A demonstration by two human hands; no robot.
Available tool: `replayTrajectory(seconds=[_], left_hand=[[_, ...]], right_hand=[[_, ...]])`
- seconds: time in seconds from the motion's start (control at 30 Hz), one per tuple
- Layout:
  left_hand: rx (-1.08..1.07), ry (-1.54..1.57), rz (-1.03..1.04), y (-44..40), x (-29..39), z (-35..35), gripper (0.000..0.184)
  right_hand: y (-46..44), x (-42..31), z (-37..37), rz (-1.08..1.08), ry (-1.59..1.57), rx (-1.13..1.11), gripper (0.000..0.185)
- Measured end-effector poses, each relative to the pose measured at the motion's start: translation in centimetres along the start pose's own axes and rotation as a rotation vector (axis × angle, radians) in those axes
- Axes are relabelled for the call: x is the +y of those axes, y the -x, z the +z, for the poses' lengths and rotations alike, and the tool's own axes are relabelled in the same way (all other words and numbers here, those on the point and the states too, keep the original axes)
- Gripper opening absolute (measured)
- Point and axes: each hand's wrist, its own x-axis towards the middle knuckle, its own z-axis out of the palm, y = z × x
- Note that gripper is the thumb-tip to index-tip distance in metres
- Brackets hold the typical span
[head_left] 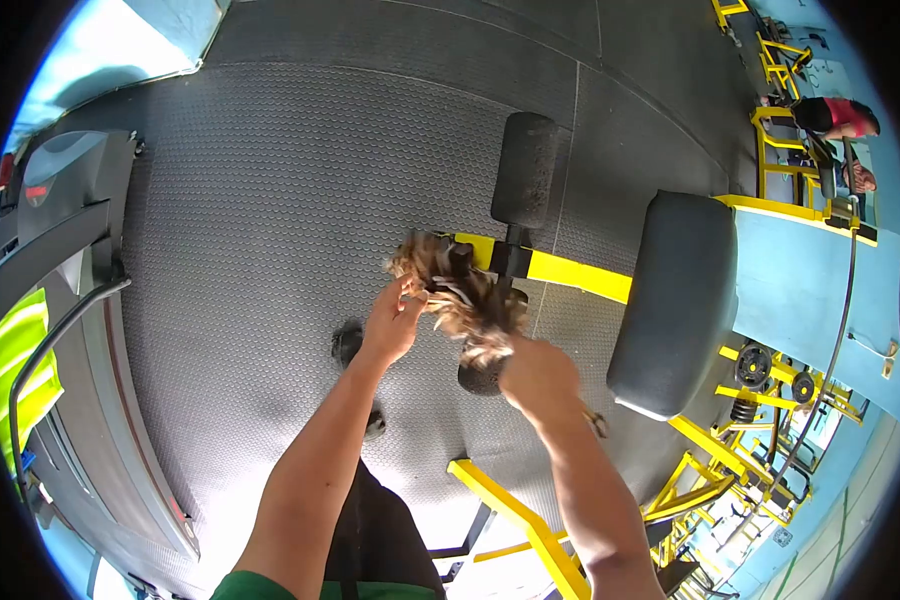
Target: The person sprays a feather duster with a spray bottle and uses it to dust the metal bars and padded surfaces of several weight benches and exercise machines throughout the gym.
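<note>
A brown and tan feather duster [460, 295] hangs over the yellow frame of a gym machine. My right hand [540, 378] is closed round its handle, whose end sticks out below the wrist. At the other end of the feathers, my left hand [395, 325] touches them with its fingers partly spread. Behind the duster, the yellow bar [580, 275] carries a black padded roller [526, 170], dusty on its surface. A second black roller [482, 376] shows partly beneath my right hand. To the right stands a large black pad [675, 305].
A treadmill [100, 330] with a neon yellow cloth [20, 370] stands at the left. Dark rubber flooring [270, 180] lies beneath. A yellow machine leg [525, 520] rises near my body. Weight plates [753, 365] and a person in red [850, 118] are at the right.
</note>
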Motion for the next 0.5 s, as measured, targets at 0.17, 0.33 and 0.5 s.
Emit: replayTrajectory(seconds=[0.17, 0.33, 0.5], left_hand=[[0.034, 0.114, 0.027, -0.2, 0.5, -1.4, 0.054], [0.085, 0.020, -0.051, -1.2, -0.5, -2.3, 0.055], [0.062, 0.109, -0.010, -0.9, 0.4, -3.2, 0.054]], right_hand=[[3.0, 0.8, -4.4, -0.191, 0.036, 0.163, 0.025], [-2.3, 0.2, -6.3, -0.100, 0.151, 0.170, 0.037], [-7.7, -0.7, -8.4, 0.039, 0.155, 0.151, 0.042]])
